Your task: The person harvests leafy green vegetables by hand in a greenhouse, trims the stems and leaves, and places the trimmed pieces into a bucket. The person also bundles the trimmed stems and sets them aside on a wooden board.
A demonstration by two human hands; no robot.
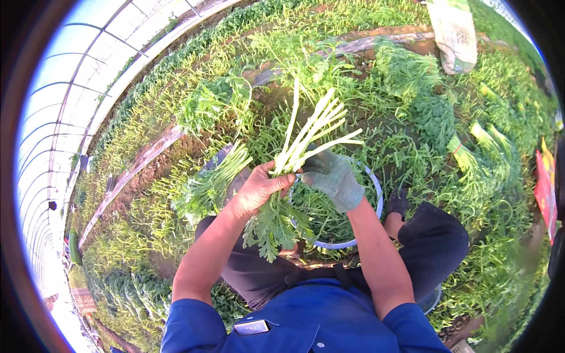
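My bare left hand (265, 185) grips a small bunch of leafy greens (304, 137) around its pale stems. The cut ends fan out upward, and lobed leaves hang below the hand. Beside it, my right hand (333, 178), in a grey-green knit glove, is at the stems; its fingertips are partly hidden, so whether it holds any cannot be told. Under my hands stands a round tub with a pale blue rim (378, 194), with loose greens inside. A pile of greens (220, 172) with stems aligned lies left of my left hand.
Tied bundles of greens (463, 152) lie at the right. A white printed sack (457, 44) is at the upper right, a red and yellow bag (545, 189) at the right edge. Cut stubble and soil strips surround me; the hooped greenhouse wall (75, 88) runs along the left.
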